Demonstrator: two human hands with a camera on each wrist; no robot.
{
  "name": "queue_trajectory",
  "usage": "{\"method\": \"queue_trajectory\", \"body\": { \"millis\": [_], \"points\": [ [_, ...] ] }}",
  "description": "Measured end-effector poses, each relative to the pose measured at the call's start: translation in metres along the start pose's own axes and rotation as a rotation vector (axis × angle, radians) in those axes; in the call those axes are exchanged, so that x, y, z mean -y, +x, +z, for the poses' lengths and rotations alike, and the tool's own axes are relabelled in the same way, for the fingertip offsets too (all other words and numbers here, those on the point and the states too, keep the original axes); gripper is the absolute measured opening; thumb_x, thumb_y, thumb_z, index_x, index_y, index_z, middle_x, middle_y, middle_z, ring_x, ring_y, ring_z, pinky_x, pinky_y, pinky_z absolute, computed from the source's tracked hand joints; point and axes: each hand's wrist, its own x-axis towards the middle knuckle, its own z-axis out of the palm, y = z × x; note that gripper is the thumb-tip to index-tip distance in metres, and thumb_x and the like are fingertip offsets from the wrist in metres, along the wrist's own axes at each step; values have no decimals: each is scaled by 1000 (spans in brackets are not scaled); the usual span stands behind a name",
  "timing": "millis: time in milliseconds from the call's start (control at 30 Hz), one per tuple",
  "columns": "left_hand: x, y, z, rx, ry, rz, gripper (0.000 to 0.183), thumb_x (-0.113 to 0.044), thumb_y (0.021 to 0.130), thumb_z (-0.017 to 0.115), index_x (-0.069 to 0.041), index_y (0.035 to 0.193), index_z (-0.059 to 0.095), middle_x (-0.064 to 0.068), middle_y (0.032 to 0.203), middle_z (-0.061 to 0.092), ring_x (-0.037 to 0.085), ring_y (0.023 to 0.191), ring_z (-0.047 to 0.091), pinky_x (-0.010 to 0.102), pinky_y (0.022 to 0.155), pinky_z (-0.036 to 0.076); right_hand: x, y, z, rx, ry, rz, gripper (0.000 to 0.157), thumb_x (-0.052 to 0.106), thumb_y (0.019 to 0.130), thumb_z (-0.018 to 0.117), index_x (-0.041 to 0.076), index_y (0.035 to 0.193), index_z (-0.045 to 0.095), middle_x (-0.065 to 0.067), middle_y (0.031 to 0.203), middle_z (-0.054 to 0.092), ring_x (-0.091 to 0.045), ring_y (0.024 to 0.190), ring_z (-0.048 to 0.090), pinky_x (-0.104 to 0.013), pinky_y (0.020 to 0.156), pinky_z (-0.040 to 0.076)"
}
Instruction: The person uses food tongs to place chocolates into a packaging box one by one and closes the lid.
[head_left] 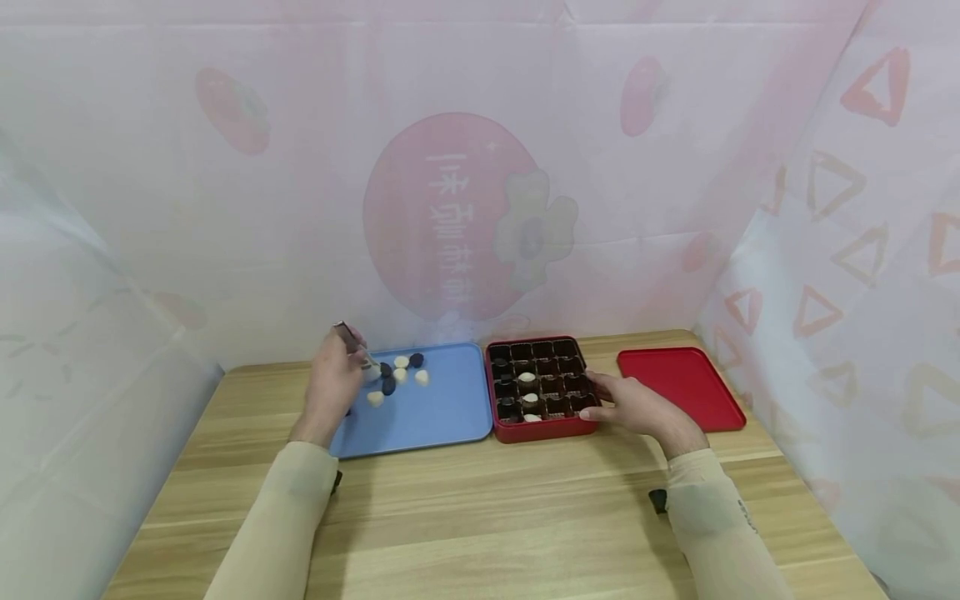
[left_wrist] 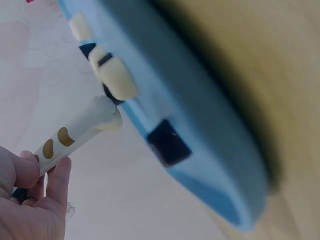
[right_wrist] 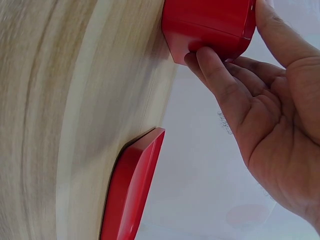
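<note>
My left hand grips tongs, whitish with gold-brown patches, over the left part of a blue tray. A cream-coloured piece shows at the tips of the tongs in the left wrist view. Dark chocolates and cream chocolates lie loose on the tray. My right hand holds the right side of a red box, thumb at the near corner and fingers curled against the side wall. Inside, a brown divided insert holds several cream and dark chocolates in its left columns.
A red lid lies to the right of the box on the wooden table. Printed white and pink cloth stands behind the table and along both sides. The tray and box sit side by side near the back edge.
</note>
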Motion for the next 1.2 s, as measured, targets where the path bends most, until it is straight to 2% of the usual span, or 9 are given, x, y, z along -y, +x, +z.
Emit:
{"method": "queue_trajectory", "body": {
  "millis": [200,400,567,767,900,1033,1200],
  "points": [
    [-21,-1,5,6,-56,34,25,8,115,55,-2,138,57,22,138,70,45,136,70,64,117,63,-1,0,1,0,6,-4,90,40,109,86,-2,177,44,-35,171,59,-54,157,62,-71,130,54],
    [-47,-1,19,12,-110,103,26,10,113,57,0,136,59,23,135,73,44,132,72,62,115,64,-1,0,1,0,6,0,90,40,109,86,-2,177,44,-35,171,59,-55,157,62,-71,130,54],
    [-69,2,35,21,-136,154,28,14,111,57,0,135,59,23,133,74,43,127,74,59,110,66,0,-1,0,3,10,6,91,41,109,86,-2,178,44,-35,172,58,-56,158,61,-72,131,53],
    [-95,3,56,54,-160,173,27,12,113,55,0,136,60,22,133,74,42,127,74,56,109,68,1,0,0,2,9,4,91,41,110,86,-2,178,44,-35,172,58,-55,158,61,-72,131,54],
    [-112,4,70,62,-171,198,22,8,115,57,-3,134,61,20,132,75,40,123,75,53,106,67,1,1,1,2,9,7,91,41,110,85,-2,178,44,-35,173,58,-55,159,61,-72,131,54],
    [-128,4,87,74,-188,205,19,4,116,59,-6,131,62,16,129,75,37,120,74,52,103,66,1,1,0,-1,7,7,91,41,109,86,-1,178,44,-34,173,58,-54,159,61,-72,131,54],
    [-148,3,110,108,-213,179,20,4,117,59,-9,132,62,13,129,73,33,120,73,50,102,67,1,1,0,-3,4,5,91,40,109,86,-1,178,44,-34,173,58,-54,158,62,-71,130,54]
  ]
}}
